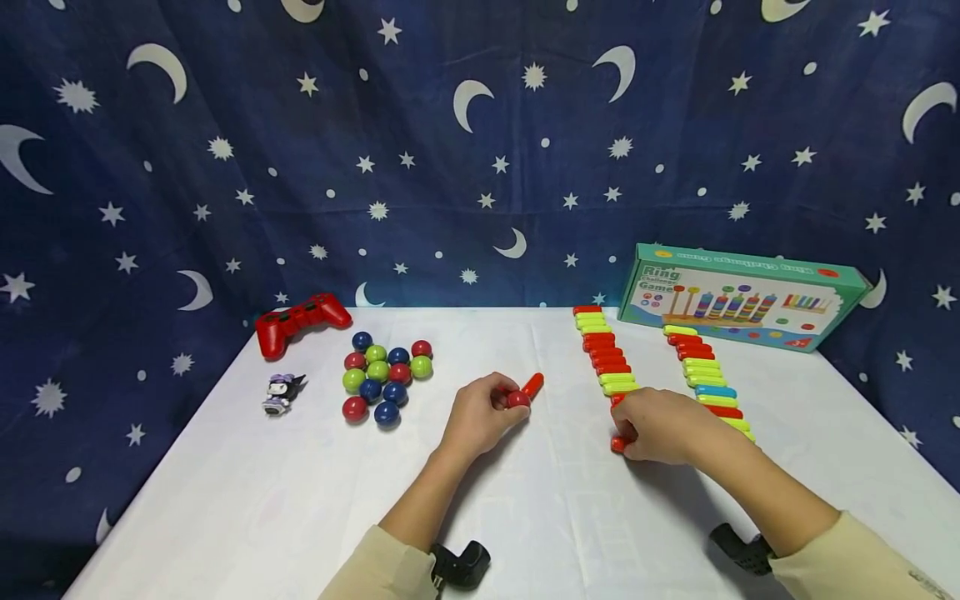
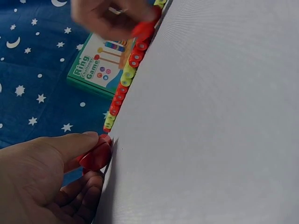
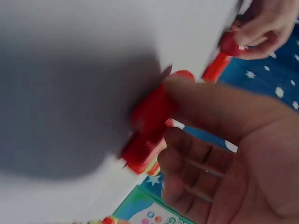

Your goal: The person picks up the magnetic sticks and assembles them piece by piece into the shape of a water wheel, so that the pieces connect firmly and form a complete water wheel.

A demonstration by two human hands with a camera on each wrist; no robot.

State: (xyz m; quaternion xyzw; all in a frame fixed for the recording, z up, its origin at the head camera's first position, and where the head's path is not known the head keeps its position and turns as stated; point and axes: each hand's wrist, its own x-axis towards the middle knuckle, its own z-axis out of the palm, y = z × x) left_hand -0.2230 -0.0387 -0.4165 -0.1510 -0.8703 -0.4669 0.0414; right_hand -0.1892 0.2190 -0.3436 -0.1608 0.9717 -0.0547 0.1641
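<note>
In the head view my left hand (image 1: 480,417) pinches a glossy red ball (image 1: 518,399) between thumb and fingers, low over the white table. A red stick (image 1: 533,386) extends beyond the ball on its far side. My right hand (image 1: 663,425) is at the near end of the left row of red and yellow-green sticks (image 1: 609,360). Its thumb and fingers grip another red stick (image 3: 156,109), blurred in the right wrist view. One more red stick (image 3: 140,154) lies close beside that one. Part of the row is hidden under the right hand.
A second row of sticks (image 1: 701,367) lies to the right, before a green Ring Challenge Game box (image 1: 738,300). Several red, blue and green balls (image 1: 386,375) are grouped at left. Beside them are a small figurine (image 1: 281,393) and a red game controller (image 1: 300,323).
</note>
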